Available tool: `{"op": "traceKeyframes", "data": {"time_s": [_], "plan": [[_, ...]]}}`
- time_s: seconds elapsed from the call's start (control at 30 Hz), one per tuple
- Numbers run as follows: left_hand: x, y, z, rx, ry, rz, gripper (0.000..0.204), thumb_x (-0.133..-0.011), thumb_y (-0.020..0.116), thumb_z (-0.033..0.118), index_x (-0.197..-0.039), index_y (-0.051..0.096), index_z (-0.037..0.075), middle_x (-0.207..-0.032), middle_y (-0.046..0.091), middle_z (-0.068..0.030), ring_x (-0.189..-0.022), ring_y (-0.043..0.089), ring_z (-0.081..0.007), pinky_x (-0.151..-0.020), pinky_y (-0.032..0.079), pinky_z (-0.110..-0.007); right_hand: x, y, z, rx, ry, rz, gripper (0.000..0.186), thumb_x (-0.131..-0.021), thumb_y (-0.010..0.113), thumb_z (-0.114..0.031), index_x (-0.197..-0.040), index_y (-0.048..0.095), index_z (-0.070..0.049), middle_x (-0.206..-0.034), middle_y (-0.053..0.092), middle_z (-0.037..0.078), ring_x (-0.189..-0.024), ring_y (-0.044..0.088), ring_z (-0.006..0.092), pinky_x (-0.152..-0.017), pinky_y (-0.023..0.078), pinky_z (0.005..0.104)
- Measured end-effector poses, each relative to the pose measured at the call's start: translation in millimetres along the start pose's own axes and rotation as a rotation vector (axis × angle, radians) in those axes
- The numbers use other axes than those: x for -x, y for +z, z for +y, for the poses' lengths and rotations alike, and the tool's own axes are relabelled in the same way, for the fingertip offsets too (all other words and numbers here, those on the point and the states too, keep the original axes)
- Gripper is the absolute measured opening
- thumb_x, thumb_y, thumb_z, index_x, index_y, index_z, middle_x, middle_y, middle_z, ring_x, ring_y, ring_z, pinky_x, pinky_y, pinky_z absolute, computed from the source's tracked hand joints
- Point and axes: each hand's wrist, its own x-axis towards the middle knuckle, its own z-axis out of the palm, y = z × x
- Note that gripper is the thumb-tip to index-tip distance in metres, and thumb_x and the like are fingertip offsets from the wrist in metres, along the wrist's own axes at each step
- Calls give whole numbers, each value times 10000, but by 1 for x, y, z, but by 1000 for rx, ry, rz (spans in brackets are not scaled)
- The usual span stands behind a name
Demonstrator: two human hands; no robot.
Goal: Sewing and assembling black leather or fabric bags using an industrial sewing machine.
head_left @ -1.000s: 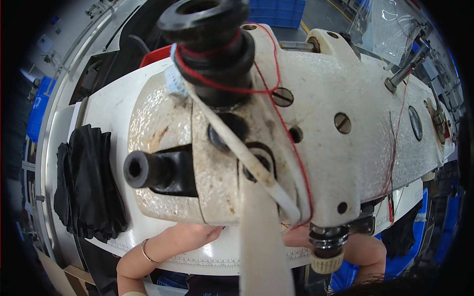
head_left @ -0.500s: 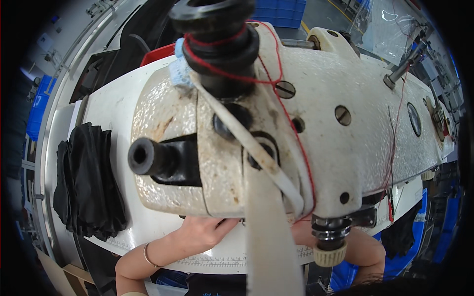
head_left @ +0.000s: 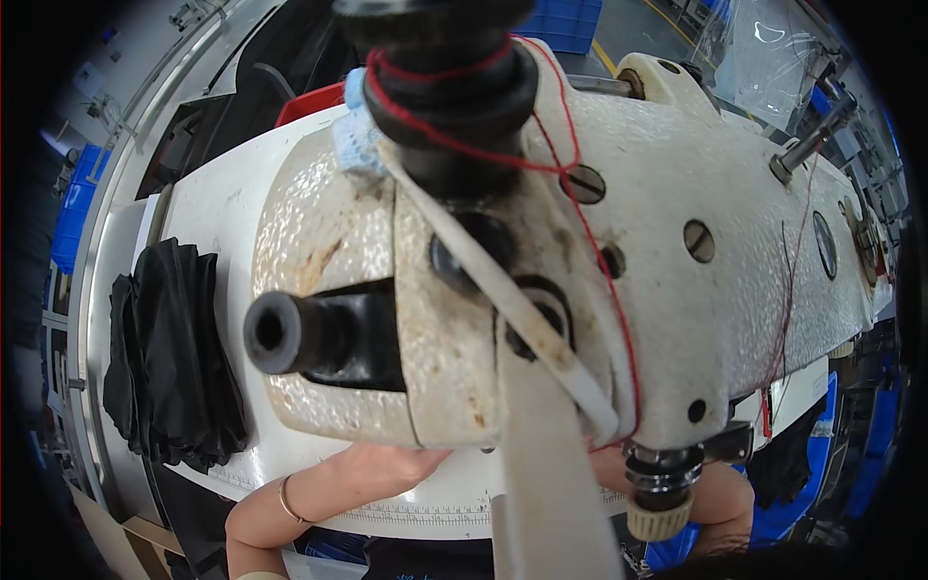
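Sewing machine (head_left: pixel 696 319), white and stained, fills the middle of the scene, its body running off to the right above the white table (head_left: pixel 217 198). Left hand (head_left: pixel 401 466) reaches in from the near side, with a thin bracelet (head_left: pixel 285 498) around the wrist; its fingers go under the machine's near edge, so I cannot tell whether they are spread, pressed together or pinching anything. Right hand (head_left: pixel 609 471) lies farther right, partly behind the white bar (head_left: pixel 546 483) and the ridged knob (head_left: pixel 659 522); I cannot tell the state of its fingers either. What the hands hold, if anything, is hidden.

Red thread (head_left: pixel 633 362) loops around the black post (head_left: pixel 454 111) on top and runs down toward the near side. A pale strip (head_left: pixel 474 266) slants across the head, and a light-blue pad (head_left: pixel 358 145) sits just left of the post. Black cloth (head_left: pixel 179 358) lies piled on the table's left. A ruler (head_left: pixel 425 512) follows the near edge. On the far side stands a blue crate (head_left: pixel 561 24).
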Motion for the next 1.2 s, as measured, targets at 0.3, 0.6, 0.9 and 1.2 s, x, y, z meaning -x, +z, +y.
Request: {"op": "traceKeyframes", "data": {"time_s": [0.3,0.6,0.9,1.2], "plan": [[-8,-7,2,-160,22,54,396,-710,577,25,-1100,644,35,-1119,616,-170,-1013,617,-293,-875,505,-387,-5,0,-1,-13,-14,65,217,-705,549,-125,-858,599,21,-900,581,140,-813,600,284,-620,479,399],[-4,9,-4,-222,15,82,267,-702,617,85,-966,658,86,-909,587,-32,-749,549,-206,-676,455,-343,-11,-3,-3,-27,-19,131,220,-706,538,-125,-855,590,28,-898,576,149,-834,597,296,-636,476,410],[-27,25,-42,-90,17,246,266,-636,583,40,-888,651,-14,-878,631,-208,-867,601,-357,-758,474,-452,-18,-32,15,141,15,-64,153,-738,561,-133,-822,640,-33,-804,615,134,-654,623,282,-504,490,390],[-41,6,-30,-127,-22,337,258,-596,596,68,-836,632,-20,-978,602,-123,-944,567,-277,-820,487,-358,-29,-46,3,321,19,-13,89,-682,593,-140,-752,634,-103,-725,619,81,-639,608,264,-604,492,468]]}}
